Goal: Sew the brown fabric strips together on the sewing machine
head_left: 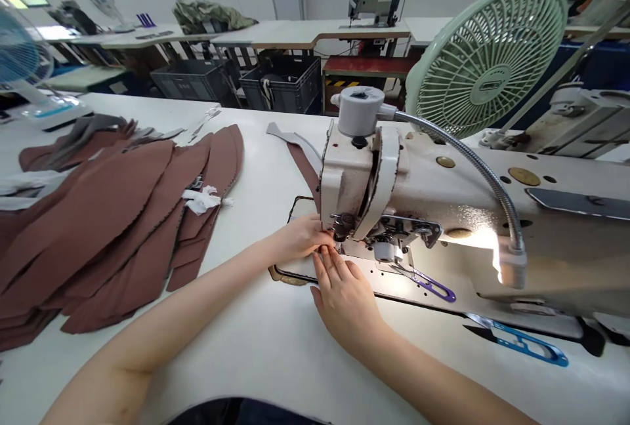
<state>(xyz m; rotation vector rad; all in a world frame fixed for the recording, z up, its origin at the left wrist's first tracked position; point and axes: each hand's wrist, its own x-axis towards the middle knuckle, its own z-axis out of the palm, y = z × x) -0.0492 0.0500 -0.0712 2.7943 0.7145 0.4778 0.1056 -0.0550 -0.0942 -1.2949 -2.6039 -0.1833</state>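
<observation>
A sewing machine (423, 182) stands in front of me, its head above both hands. My left hand (305, 238) is beside the needle area with its fingers closed; whatever they grip is hidden under them and the machine head. Just right of it, my right hand (347, 294) lies palm down on the machine bed, fingers stretched forward and fingertips close to the left hand's. A narrow brown fabric strip (306, 169) with a grey piece (288, 133) runs back behind the machine head. Purple thread snips (433, 286) rest on the bed, right of the needle.
Brown curved fabric panels (123, 215) are piled at left, with white scraps (201, 200) on top. Blue snips (526, 343) lie at the front right. A lamp (510, 261) lights the bed. A green fan (492, 64) stands behind the machine; grey crates (280, 80) sit beyond the table.
</observation>
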